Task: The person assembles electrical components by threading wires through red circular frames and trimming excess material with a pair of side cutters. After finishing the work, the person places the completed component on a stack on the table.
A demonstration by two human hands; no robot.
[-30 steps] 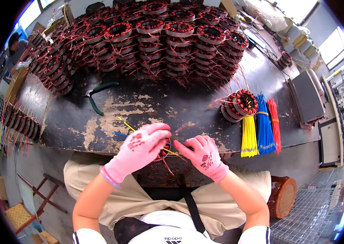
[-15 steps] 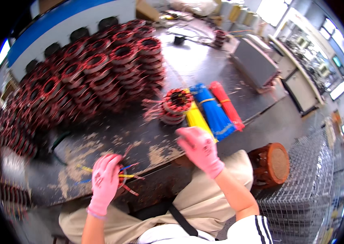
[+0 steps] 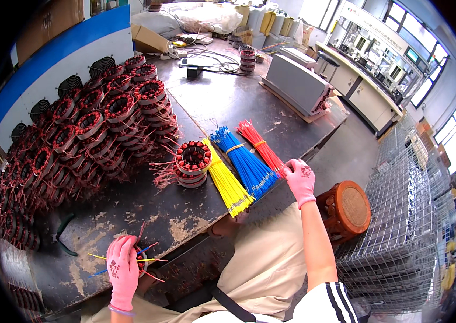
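Right hand [image 3: 300, 178]: at red wires [image 3: 260, 144]; cannot tell whether gripping.
Left hand [image 3: 124, 262]: holds coil ring [image 3: 141, 265], left of red wires.
Red wires: likely picking; calls for separating one.

I log remotely the left hand [image 3: 123, 267] and right hand [image 3: 301, 182], both pink-gloved with dark print; held ring [image 3: 142, 264], reddish, with yellow and blue leads [image 3: 155, 260]; yellow bundle [image 3: 227, 183], silvery-tipped; blue bundle [image 3: 244, 163], also silvery-tipped; red bundle [image 3: 263, 149], plain red. I enter the coil stacks [image 3: 88, 124] as red and black, grey-banded; plier handles [image 3: 64, 222], dark green; tabletop [image 3: 131, 200], black mottled with tan patches; sleeve [image 3: 322, 305], white, three black stripes; trousers [image 3: 271, 245], beige; stool [image 3: 354, 204], orange-brown with a tan top; panel [image 3: 71, 54], white edged in blue; box [image 3: 295, 81], grey.
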